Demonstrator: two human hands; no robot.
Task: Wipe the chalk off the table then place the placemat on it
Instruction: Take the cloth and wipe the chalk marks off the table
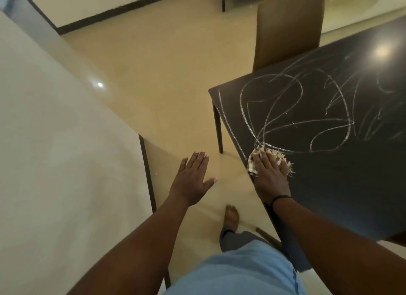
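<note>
Right grip [271,174] flat, pressing cloth [274,157] near table [351,196] edge; left grip [193,180] spread over floor [153,75]

A frayed, pale cloth [272,159] lay flat near the left edge of the dark, glossy table [342,185], touching the nearest loop of the white chalk scribbles [296,110] sprawling across its top.
</note>
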